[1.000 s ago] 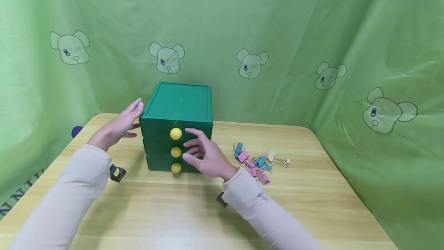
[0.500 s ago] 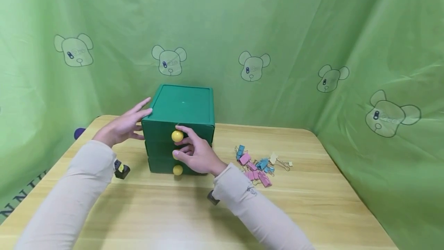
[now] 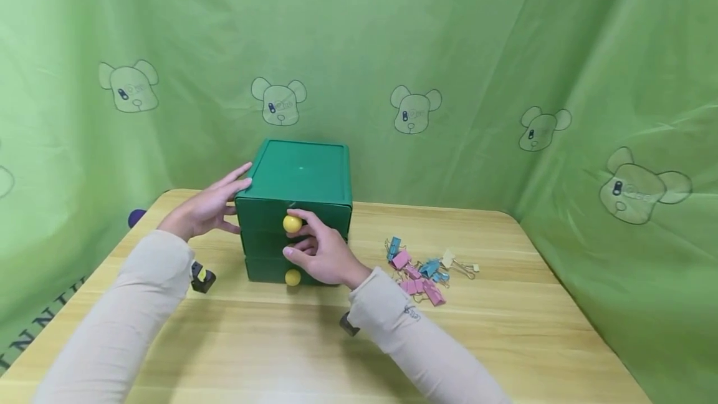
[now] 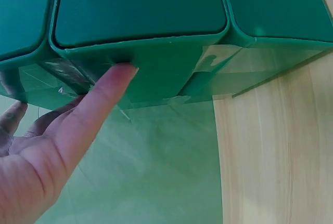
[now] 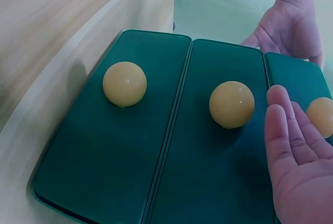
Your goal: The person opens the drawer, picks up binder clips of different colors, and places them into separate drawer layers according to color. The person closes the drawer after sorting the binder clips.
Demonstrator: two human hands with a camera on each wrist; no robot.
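Note:
A green three-drawer cabinet point(image 3: 300, 170) stands on the wooden table with its drawers closed. Each drawer front has a round yellow knob. My left hand point(image 3: 204, 212) rests against the cabinet's left side, fingers fairly straight; one fingertip presses the side wall point(image 4: 161, 73) in the left wrist view. My right hand point(image 3: 328, 253) is at the top drawer, its index finger over the top knob point(image 3: 291, 224) and another finger just below it. In the head view that hand hides the middle knob point(image 5: 232, 104), which the right wrist view shows. The bottom knob point(image 3: 293, 277) is untouched.
Several binder clips lie right of the cabinet, including a pink one point(image 3: 434, 292), a blue one point(image 3: 430, 267) and a cream one point(image 3: 447, 259). A green curtain point(image 3: 359, 36) with bear prints hangs behind the table point(image 3: 280, 341) and along its sides.
My right hand has moved left and onto the top knob. My left hand has come in against the cabinet's left side. The drawers have stayed closed.

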